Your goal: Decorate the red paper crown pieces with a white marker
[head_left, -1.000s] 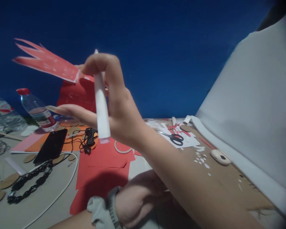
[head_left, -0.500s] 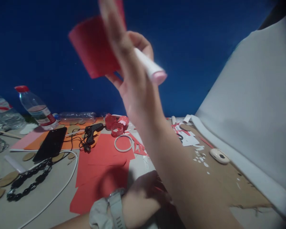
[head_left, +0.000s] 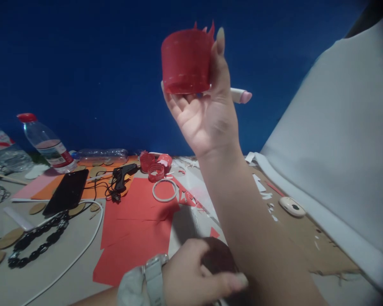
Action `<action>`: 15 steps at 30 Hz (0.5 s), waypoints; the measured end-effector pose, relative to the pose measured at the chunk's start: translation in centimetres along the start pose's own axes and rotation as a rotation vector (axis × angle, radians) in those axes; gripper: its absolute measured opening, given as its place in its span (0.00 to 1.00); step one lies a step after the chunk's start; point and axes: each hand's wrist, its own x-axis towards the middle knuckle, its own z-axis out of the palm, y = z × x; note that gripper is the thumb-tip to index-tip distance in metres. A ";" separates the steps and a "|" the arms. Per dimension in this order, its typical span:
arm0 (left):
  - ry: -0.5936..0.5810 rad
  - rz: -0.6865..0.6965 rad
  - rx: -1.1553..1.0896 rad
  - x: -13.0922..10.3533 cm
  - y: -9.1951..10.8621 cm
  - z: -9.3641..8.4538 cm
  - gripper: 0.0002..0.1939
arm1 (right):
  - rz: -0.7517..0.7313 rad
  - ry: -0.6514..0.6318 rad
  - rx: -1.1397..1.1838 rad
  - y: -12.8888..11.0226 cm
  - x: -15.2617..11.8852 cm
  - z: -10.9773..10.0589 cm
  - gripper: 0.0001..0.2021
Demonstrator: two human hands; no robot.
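Note:
My right hand [head_left: 210, 102] is raised before the blue wall, its thumb and fingers closed round a red cup-like piece [head_left: 187, 61] with pointed tips on its upper edge. A white stick with a pink end [head_left: 241, 95] juts out behind that hand. Low in the view, my left hand [head_left: 198, 272] hovers over the table, with a watch and a pale scrunchie at the wrist. Its thumb is stretched out to the right; the other fingers curl into shadow, and what they hold, if anything, is hidden.
Red paper sheets [head_left: 137, 212] lie mid-table beneath a white ring [head_left: 164, 190]. Beyond are red rings [head_left: 155, 172] and a black glue gun [head_left: 123, 174]. A phone [head_left: 67, 191], bottle [head_left: 52, 146] and black beads [head_left: 40, 242] are left; a cream round object [head_left: 292, 207] is right.
The red piece has turned upright and moved right in my right hand, whose palm side now shows. The thumb of my left hand has come into clear view, stretched out.

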 end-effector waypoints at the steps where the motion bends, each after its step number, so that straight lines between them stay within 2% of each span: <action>1: 0.056 -0.003 0.065 -0.1 -0.1 0.0 0.22 | 0.004 0.011 0.014 0.1 0.0 0.1 0.30; 3: 0.105 0.003 0.150 -0.1 -0.3 0.1 0.17 | 0.024 0.018 0.075 0.3 0.0 0.4 0.31; 5: 0.058 0.020 0.151 0.0 -0.1 0.2 0.10 | 0.049 0.028 0.197 0.6 -0.3 0.5 0.31; 8: -0.006 0.071 0.167 0.2 0.2 0.1 0.13 | 0.064 0.060 0.446 1.0 -0.9 0.3 0.32; 11: 0.086 0.130 0.132 0.6 -0.1 -0.3 0.10 | 0.073 0.085 0.606 1.3 -1.3 -0.2 0.31; 13: 0.183 0.121 0.015 1.1 -0.4 -0.8 0.05 | 0.092 0.093 0.654 1.6 -1.3 -0.6 0.31; 15: 0.276 0.110 -0.063 1.8 -0.5 -1.4 0.09 | 0.117 0.094 0.679 1.8 -1.1 -0.9 0.32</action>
